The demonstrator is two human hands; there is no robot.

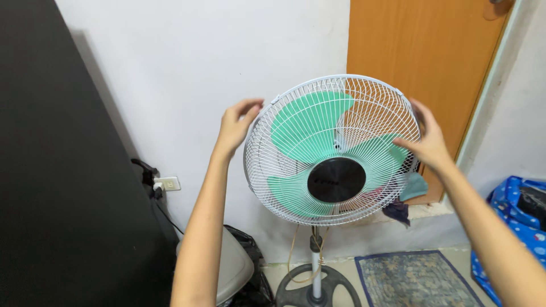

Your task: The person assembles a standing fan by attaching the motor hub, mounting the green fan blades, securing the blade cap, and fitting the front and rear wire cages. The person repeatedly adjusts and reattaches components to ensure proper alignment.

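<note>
- White wall (187,62) fills the background behind a standing fan (333,150), which serves as the landmark for everything else.
- Far to the fan's left, a big dark panel (51,170) runs from top to bottom of the view.
- Between that panel and the fan, low on the wall, sits a small white rectangular socket plate (169,183) with a black plug (149,173) and cord beside it.
- Left hand (236,126) is at the fan's upper left edge, fingers curled loosely and half open, fingertips touching the rim of the white wire guard (284,94); no firm grasp shows.
- Below the fan's left side, a pale rounded lid-like object (234,267) leans against something black.
- At the centre, the fan stands upright on a pole (316,267) and a dark round base (335,284) on the floor, with green blades (310,128) and a black round hub cap (336,179) bearing faint lettering.
- Right hand (427,142) rests against the guard's right rim, fingers spread and laid across the wires, holding that edge.
- Behind the fan's right half is an orange-brown door (426,51).
- Below and right of the fan lies a small patterned mat (415,278).
- Far right of the fan sits a blue bag with pale spots (512,204).
</note>
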